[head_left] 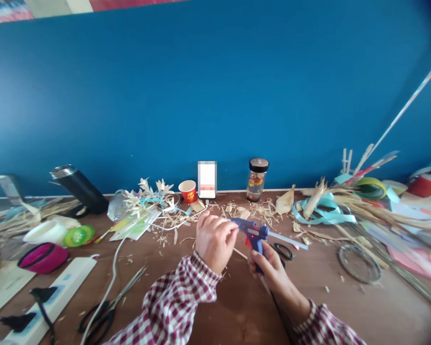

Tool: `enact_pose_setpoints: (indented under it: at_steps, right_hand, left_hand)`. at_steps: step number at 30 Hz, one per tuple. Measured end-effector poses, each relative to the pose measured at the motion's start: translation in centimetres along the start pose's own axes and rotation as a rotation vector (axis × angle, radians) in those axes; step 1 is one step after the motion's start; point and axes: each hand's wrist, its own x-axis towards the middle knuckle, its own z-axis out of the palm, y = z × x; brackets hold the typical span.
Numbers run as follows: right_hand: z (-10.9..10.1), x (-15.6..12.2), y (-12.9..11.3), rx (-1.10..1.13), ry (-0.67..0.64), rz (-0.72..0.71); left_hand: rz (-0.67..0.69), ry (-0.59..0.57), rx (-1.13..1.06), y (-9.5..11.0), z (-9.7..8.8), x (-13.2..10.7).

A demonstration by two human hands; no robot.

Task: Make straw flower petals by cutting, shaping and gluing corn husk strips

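Observation:
My right hand (267,263) is wrapped around the handle of a blue hot glue gun (253,231), which has a red trigger and a small red light. A pale glue stick (289,239) sticks out of its back end toward the right. The nozzle points left, at the fingertips of my left hand (215,239). There the thumb and index finger are pinched together right by the nozzle. Whatever they hold, if anything, is too small or hidden to make out. Black-handled scissors (283,251) lie partly behind my right hand.
White corn-husk flowers (153,194), a red paper cup (187,191), a phone (207,179) and a lidded jar (258,179) line the blue partition. Husk scraps litter the table. Scissors (111,302) and a power strip (53,302) lie left; light-blue ribbon (325,211) and a wire coil (359,263) right.

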Motion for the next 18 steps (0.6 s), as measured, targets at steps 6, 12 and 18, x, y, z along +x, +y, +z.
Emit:
enact_pose_setpoints:
  at_steps: [6, 12, 18]
  right_hand:
    - [0.21, -0.13, 0.04, -0.041, 0.026, -0.014]
    - [0.37, -0.30, -0.43, -0.078, 0.017, 0.000]
    - [0.28, -0.38, -0.64, -0.109, 0.017, 0.012]
  left_hand:
    - [0.060, 0.013, 0.047, 0.70, 0.65, -0.17]
    - [0.119, 0.006, 0.091, 0.46, 0.85, -0.02]
    - [0.156, -0.062, 0.136, 0.29, 0.73, 0.28]
